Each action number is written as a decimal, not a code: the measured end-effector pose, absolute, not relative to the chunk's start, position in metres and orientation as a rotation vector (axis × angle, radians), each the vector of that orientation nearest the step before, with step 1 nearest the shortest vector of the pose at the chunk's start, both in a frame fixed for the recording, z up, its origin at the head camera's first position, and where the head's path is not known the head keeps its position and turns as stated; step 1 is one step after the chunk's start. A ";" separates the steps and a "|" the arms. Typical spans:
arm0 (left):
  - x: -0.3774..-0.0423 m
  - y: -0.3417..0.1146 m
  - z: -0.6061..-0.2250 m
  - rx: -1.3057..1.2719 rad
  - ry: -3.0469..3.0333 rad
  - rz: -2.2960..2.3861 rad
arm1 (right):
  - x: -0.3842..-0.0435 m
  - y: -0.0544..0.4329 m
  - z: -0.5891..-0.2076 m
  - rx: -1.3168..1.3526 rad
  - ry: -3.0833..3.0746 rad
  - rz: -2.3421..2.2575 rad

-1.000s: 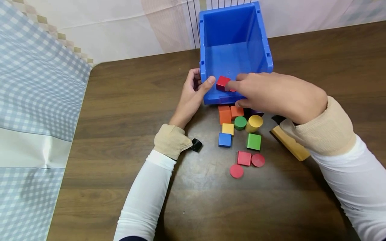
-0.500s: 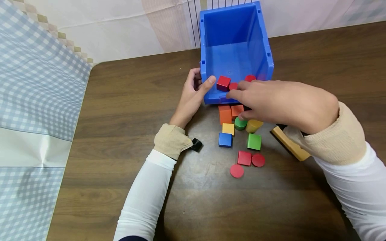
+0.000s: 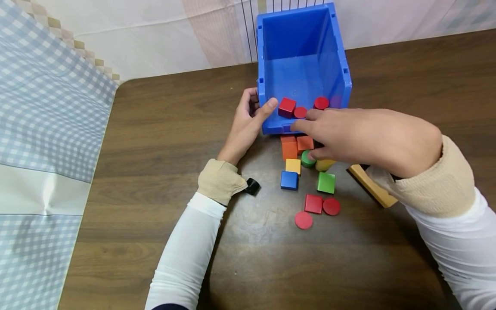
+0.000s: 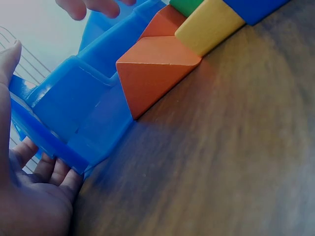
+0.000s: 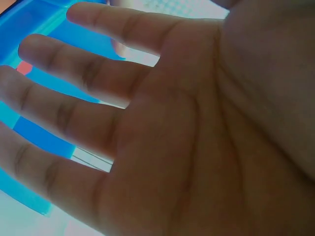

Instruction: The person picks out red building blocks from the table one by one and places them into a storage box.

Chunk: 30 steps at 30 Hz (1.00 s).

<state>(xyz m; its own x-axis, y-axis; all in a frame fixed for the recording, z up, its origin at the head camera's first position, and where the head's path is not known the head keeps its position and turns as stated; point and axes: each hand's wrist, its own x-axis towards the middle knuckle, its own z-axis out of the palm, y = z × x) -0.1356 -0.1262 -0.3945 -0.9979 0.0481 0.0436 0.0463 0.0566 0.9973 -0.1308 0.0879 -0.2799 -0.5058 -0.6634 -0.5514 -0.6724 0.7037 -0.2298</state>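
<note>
My left hand grips the side wall of a blue plastic bin, thumb over its rim and fingers outside. In the left wrist view those fingers curl under the bin's edge. My right hand is over the bin's front lip, its fingers straight and spread in the right wrist view with the palm bare. Its thumb tip is right at a green cylinder in the head view. A red cube and red round blocks lie inside the bin. A yellow cylinder is partly hidden beneath the right hand.
Before the bin sit orange blocks, a yellow block, a blue cube and a green cube. Nearer are a red square block and two red discs. A yellow bar lies by the right wrist.
The right hand has drawn back from inside the bin toward the front lip and the green cylinder. Another red round block now shows in the bin. The left hand has stayed put.
</note>
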 end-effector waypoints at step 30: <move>-0.138 -0.124 -0.397 0.103 2.276 2.155 | -0.101 0.098 -0.267 -1.300 2.432 -0.002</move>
<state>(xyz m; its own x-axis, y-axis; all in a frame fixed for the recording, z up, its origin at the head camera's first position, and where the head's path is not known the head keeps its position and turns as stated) -0.1384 -0.1240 -0.3972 -0.9978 0.0512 0.0414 0.0441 0.0533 0.9976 -0.1007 0.0981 -0.2666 -0.4989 -0.8014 -0.3298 -0.8009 0.5718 -0.1777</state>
